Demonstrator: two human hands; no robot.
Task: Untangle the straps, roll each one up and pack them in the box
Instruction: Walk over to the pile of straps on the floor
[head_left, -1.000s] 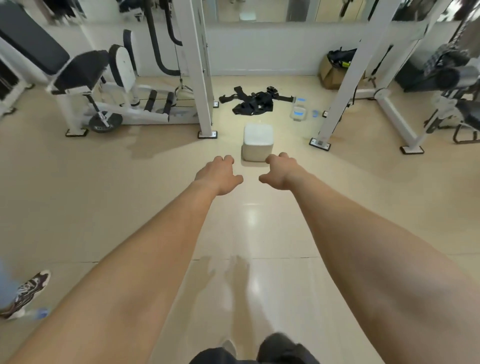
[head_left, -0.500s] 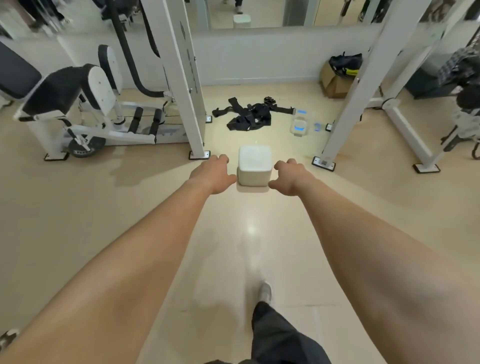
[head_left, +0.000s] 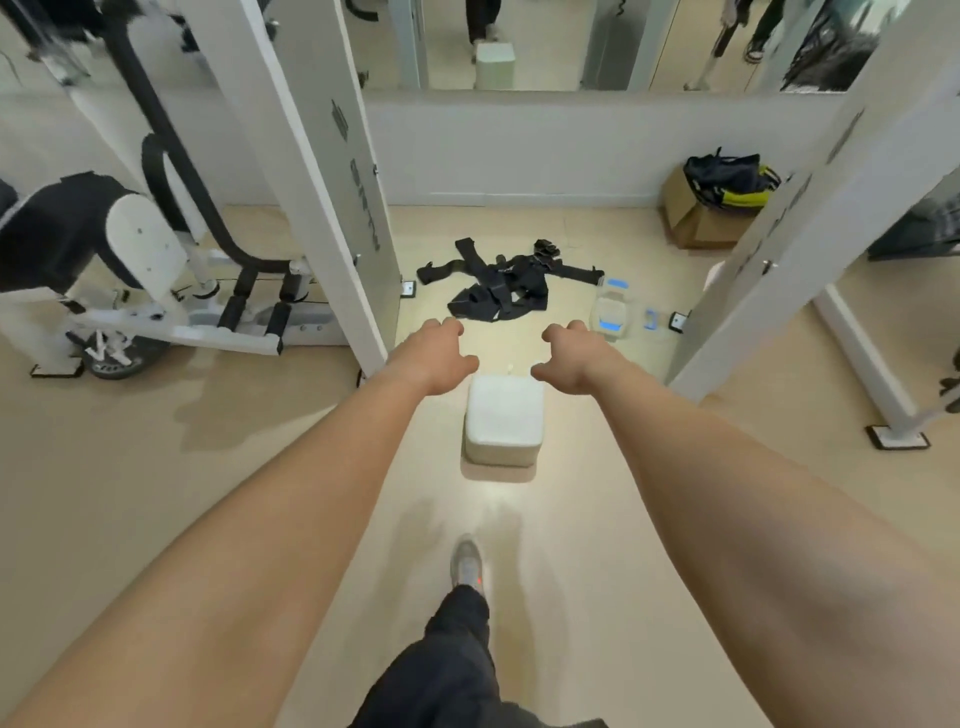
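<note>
A dark trouser leg (head_left: 452, 660) and a grey shoe (head_left: 467, 564) stand nearest on the floor (head_left: 156, 493). Beyond them a white cube (head_left: 503, 415) sits between the outstretched forearms. Past its far edge are the left hand (head_left: 436, 353) and right hand (head_left: 571, 353), fingers loosely curled, thumbs turned inward, holding nothing. Farther on, the black straps (head_left: 506, 286) lie tangled on the floor, with a clear box (head_left: 612, 312) with blue clips just to their right.
</note>
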